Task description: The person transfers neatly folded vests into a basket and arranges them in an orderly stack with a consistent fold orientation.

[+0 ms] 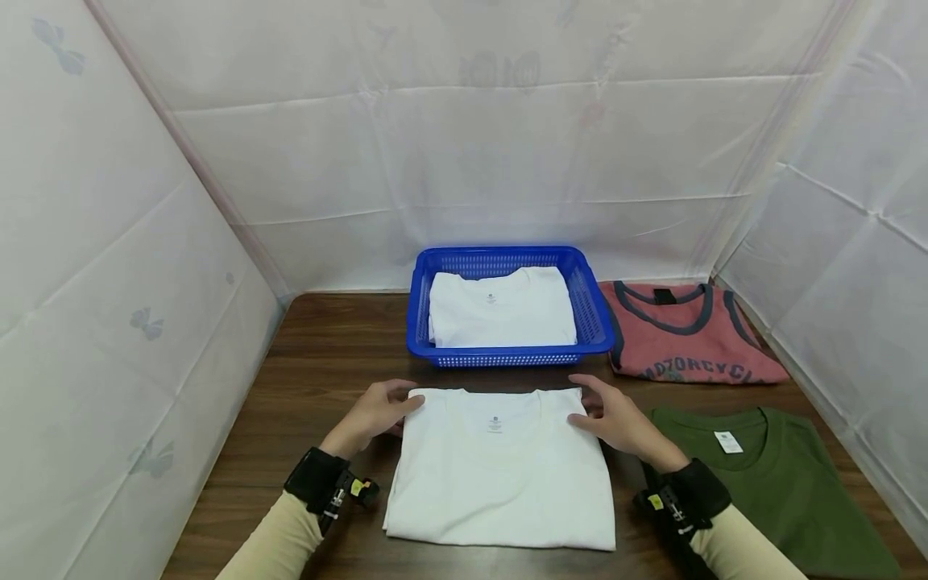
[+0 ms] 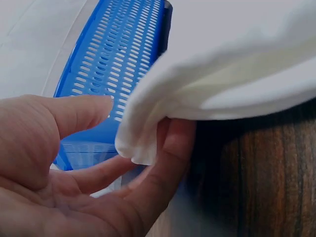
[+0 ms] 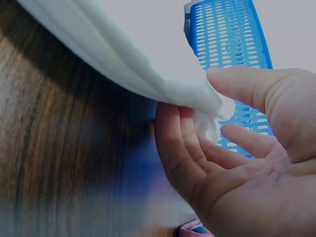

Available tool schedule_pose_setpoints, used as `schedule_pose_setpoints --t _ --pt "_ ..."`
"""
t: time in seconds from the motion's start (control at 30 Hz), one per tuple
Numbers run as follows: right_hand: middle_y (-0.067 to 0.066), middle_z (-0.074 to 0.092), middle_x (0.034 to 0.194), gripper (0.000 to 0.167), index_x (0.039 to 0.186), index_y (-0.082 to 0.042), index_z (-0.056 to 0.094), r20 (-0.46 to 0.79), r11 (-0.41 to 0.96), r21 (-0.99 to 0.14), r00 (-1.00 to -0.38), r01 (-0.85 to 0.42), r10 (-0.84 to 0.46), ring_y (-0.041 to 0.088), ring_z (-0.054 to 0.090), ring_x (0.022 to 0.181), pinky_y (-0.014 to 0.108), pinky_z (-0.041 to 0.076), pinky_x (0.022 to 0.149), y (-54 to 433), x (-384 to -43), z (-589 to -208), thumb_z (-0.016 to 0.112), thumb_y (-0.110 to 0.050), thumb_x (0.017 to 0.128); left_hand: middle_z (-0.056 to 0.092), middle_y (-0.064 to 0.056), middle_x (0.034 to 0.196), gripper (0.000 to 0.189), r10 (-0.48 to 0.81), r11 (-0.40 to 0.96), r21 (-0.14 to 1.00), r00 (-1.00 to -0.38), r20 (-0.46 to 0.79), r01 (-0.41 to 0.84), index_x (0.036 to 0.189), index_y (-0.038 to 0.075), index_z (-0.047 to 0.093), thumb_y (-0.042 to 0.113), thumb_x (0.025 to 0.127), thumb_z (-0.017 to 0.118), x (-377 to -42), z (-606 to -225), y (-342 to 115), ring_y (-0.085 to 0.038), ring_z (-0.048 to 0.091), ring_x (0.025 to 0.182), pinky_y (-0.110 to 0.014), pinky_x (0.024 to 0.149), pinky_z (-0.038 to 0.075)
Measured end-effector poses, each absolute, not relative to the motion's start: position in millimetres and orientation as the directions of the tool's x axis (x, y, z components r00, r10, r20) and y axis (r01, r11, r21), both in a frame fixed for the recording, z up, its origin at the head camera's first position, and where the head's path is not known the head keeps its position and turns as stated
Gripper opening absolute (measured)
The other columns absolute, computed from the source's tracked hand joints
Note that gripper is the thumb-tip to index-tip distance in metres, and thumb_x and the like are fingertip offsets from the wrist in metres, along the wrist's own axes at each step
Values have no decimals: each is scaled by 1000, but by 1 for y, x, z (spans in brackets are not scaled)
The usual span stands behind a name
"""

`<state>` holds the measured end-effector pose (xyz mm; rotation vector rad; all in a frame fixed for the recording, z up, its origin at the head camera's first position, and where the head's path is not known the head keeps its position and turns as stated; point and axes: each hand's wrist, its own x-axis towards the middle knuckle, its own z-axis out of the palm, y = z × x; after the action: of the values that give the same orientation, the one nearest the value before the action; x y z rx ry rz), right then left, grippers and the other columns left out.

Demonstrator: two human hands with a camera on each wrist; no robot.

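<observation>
A folded white T-shirt (image 1: 500, 475) lies on the table in front of me, neckline facing away. My left hand (image 1: 379, 411) is at its far left corner. In the left wrist view the fingers (image 2: 170, 158) reach under the drooping corner, while the thumb stands apart from the cloth. At the far right corner is my right hand (image 1: 612, 415). Its fingers (image 3: 170, 138) lie beneath the raised edge in the right wrist view, the thumb close to the top side; whether it touches cannot be told. Some fingertips are hidden under the cloth.
Behind the shirt stands a blue plastic basket (image 1: 428, 352) with folded white clothing (image 1: 500, 314) inside. To the right lie a red T-shirt (image 1: 674, 338) and a green T-shirt (image 1: 790, 491). White sheeting (image 1: 464, 161) walls in the wooden table (image 1: 333, 338).
</observation>
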<state>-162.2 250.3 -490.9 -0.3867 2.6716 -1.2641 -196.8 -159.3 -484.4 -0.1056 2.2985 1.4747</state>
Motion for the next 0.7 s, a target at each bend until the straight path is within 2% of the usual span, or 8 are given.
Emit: schedule_pose_setpoints --t 0.17,0.27,0.37,0.47,0.57,0.7 --pt "10 62 101 69 154 -1 39 -36 593 -784 -940 -183 -338 22 57 81 35 45 68 248 -164 -491 74 -14 96 74 -11 90 52 217 423 875 -911 -351 -236 144 -4 51 12 99 69 -197 -487 -163 -21 70 79 -37 67 61" --pt "17 65 106 71 154 2 37 -40 602 -780 -945 -173 -324 30 63 88 38 50 71 246 -165 -491 74 -14 96 74 -12 93 55 219 416 878 -911 -350 -238 145 -6 50 10 97 71 -197 -489 -164 -21 71 81 -38 68 62" --pt "24 67 122 70 154 3 39 -70 620 -777 -962 -114 -264 38 66 109 43 56 83 244 -165 -491 75 -15 96 74 -13 97 58 199 417 872 -910 -363 -256 144 -10 48 11 96 72 -197 -489 -164 -22 71 82 -39 69 62" --pt "22 69 118 64 148 6 47 -106 638 -768 -970 -60 -219 34 67 106 39 56 80 242 -165 -491 74 -16 96 75 -15 101 59 180 426 863 -909 -375 -271 143 -12 49 13 95 74 -197 -489 -163 -23 72 84 -40 69 62" --pt "16 72 112 49 138 4 59 -110 649 -760 -975 -42 -192 28 69 100 34 55 77 242 -166 -492 74 -15 95 75 -17 105 58 163 446 854 -913 -373 -269 141 -12 51 14 95 74 -197 -489 -162 -23 72 87 -39 71 62" --pt "12 73 113 28 121 -3 69 -76 647 -759 -978 -70 -195 28 69 105 38 56 80 242 -167 -494 74 -13 96 73 -16 106 54 160 448 856 -918 -363 -260 139 -9 53 14 95 74 -198 -491 -160 -22 70 87 -37 69 61"
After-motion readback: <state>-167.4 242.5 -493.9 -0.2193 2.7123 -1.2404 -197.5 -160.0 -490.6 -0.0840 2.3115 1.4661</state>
